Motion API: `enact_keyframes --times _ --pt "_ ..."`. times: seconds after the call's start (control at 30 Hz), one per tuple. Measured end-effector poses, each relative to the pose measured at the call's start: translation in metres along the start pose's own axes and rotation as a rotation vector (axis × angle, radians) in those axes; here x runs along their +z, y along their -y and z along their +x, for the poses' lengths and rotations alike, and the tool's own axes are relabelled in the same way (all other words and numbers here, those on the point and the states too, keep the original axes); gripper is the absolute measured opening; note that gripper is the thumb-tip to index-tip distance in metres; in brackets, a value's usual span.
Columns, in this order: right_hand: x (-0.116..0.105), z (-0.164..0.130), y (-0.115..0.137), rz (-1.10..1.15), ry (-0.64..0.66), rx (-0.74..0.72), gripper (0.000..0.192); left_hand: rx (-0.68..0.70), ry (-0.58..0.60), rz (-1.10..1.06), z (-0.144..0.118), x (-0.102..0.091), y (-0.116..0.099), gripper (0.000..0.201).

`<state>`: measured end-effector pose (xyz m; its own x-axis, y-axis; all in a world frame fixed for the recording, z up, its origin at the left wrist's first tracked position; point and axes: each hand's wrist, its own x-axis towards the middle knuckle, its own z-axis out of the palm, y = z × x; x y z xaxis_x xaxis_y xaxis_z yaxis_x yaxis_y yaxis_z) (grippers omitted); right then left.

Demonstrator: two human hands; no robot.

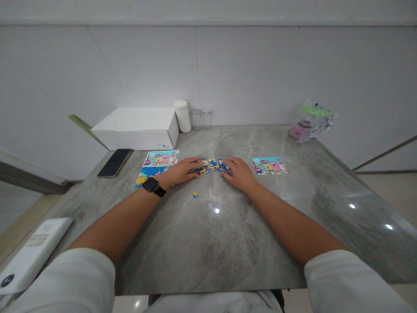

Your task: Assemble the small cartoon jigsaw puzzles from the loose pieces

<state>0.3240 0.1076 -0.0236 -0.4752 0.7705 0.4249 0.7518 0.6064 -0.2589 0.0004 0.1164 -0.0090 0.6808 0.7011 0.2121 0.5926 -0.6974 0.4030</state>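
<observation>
A small heap of blue, yellow and white jigsaw puzzle pieces lies on the grey marbled table between my two hands. My left hand, with a black watch on its wrist, touches the heap's left side, fingers spread and slightly bent. On the opposite side my right hand rests against the pieces with its fingers apart. One loose puzzle piece sits nearer to me, apart from the heap. Left of my left hand are colourful cartoon picture cards, partly covered by that hand. Another cartoon picture card lies right of my right hand.
A white box, a white bottle and two clear glasses stand at the back. A phone lies left. A plastic-wrapped pink and green item is back right. A white device sits at the near left edge.
</observation>
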Motion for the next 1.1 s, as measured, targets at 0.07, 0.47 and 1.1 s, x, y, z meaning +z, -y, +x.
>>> enact_keyframes --times 0.07,0.47,1.1 --pt "-0.001 -0.001 0.0 -0.037 -0.012 0.052 0.037 0.008 0.028 0.0 0.003 0.004 0.004 0.047" --pt "0.011 0.008 -0.008 -0.035 -0.003 0.132 0.017 -0.08 -0.033 -0.057 0.011 0.012 0.002 0.045" --pt "0.002 0.004 -0.003 0.025 0.083 -0.046 0.023 -0.022 -0.018 0.255 0.03 0.035 -0.072 0.047"
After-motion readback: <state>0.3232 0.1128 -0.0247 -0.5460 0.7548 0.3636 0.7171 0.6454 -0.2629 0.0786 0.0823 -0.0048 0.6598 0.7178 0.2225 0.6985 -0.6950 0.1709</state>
